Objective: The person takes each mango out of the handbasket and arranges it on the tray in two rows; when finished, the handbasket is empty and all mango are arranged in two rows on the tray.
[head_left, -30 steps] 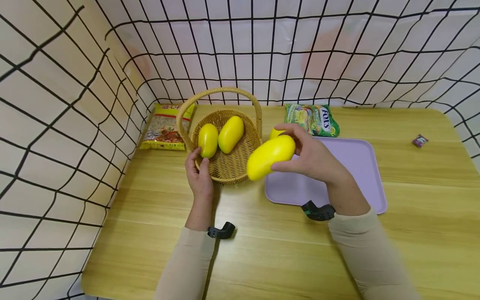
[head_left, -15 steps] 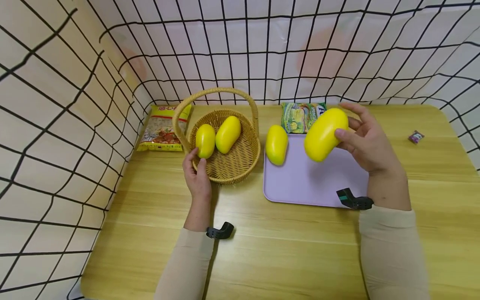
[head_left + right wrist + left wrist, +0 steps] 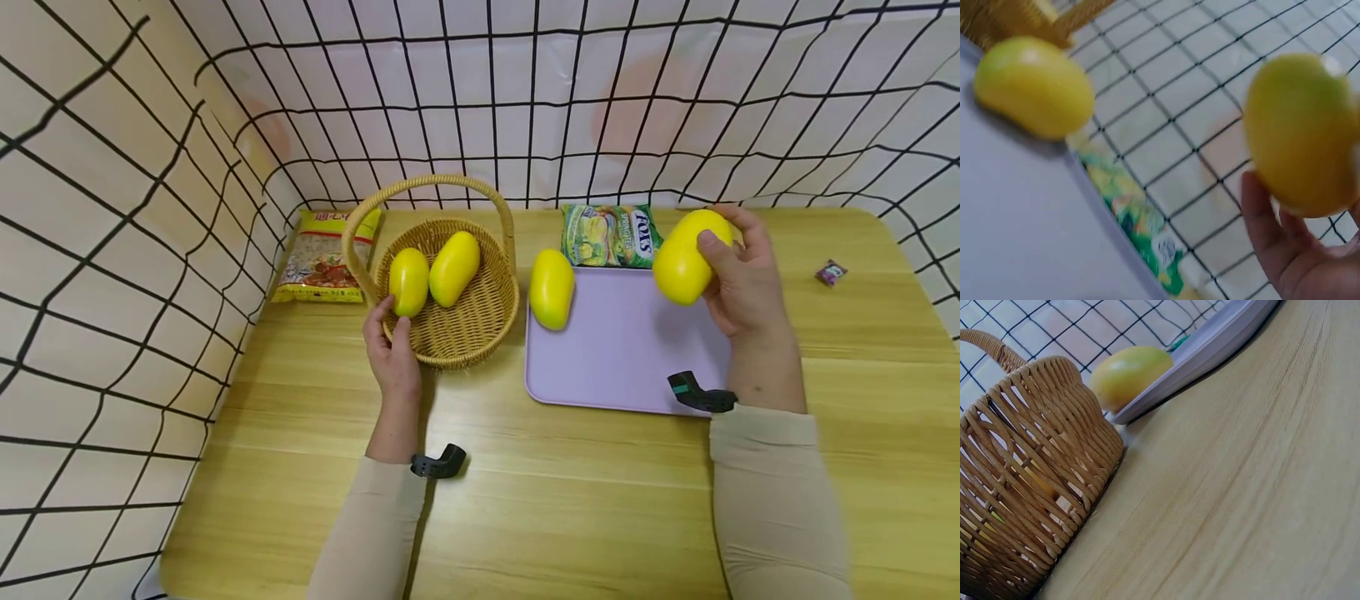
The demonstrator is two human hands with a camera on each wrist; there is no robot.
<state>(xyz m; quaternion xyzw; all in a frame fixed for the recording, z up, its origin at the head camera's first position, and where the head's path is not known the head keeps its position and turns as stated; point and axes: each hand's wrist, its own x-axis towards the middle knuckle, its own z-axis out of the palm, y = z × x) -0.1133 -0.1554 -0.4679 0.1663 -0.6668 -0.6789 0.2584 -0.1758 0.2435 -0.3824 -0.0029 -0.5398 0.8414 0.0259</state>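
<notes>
My right hand (image 3: 746, 287) grips a yellow mango (image 3: 686, 257) between thumb and fingers, raised over the right part of the lilac tray (image 3: 615, 358). In the right wrist view the same mango (image 3: 1300, 134) is blurred, with fingertips around its lower end. A second mango (image 3: 552, 289) lies at the tray's left end. Two more mangoes (image 3: 454, 268) rest in the wicker basket (image 3: 472, 333), which has a tall hoop handle. My left hand (image 3: 393, 358) holds the basket's near-left rim, its thumb and fingers beside the left mango (image 3: 408, 282); the left wrist view shows only the basket's side (image 3: 1041, 456).
A yellow food bag (image 3: 322, 258) lies behind the basket on the left. Behind the tray is a green FOX'S candy bag (image 3: 607, 236). One small purple wrapped candy (image 3: 831, 272) sits far right on the wooden table (image 3: 555, 492). Black grid netting (image 3: 510, 108) stands along the back and left.
My right hand has carried its mango from near the basket's right rim rightward over the tray, bringing the tray's other mango into full view. My left hand stays at the basket.
</notes>
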